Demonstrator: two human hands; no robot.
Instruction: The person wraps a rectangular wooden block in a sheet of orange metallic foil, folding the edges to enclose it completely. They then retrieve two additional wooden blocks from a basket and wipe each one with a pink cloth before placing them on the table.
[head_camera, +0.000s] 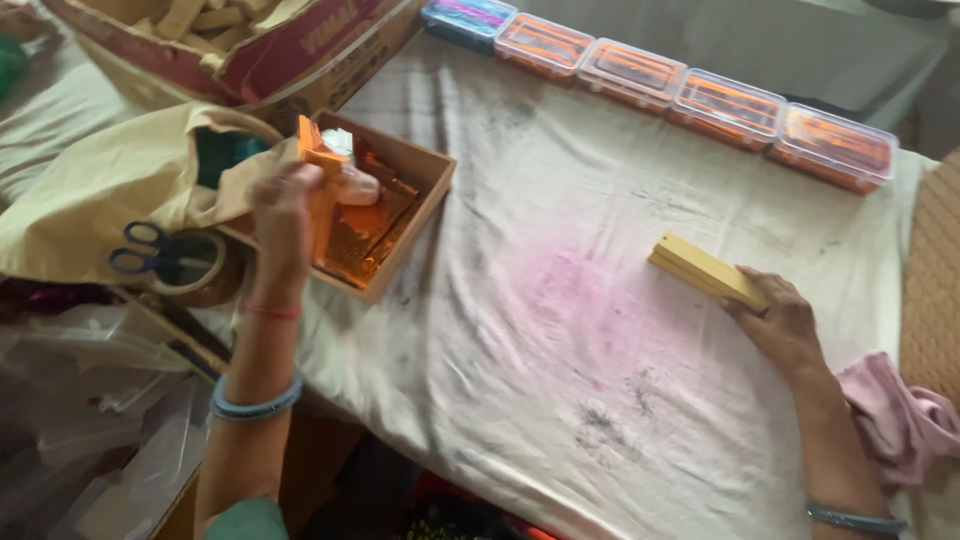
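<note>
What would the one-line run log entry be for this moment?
left hand: holds orange sheet over brown tray | right hand: grips yellow block on white cloth | lidded boxes: row behind

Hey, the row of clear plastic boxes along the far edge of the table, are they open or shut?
Shut. Each clear plastic box has its lid seated flat on top, with orange contents showing through.
</note>
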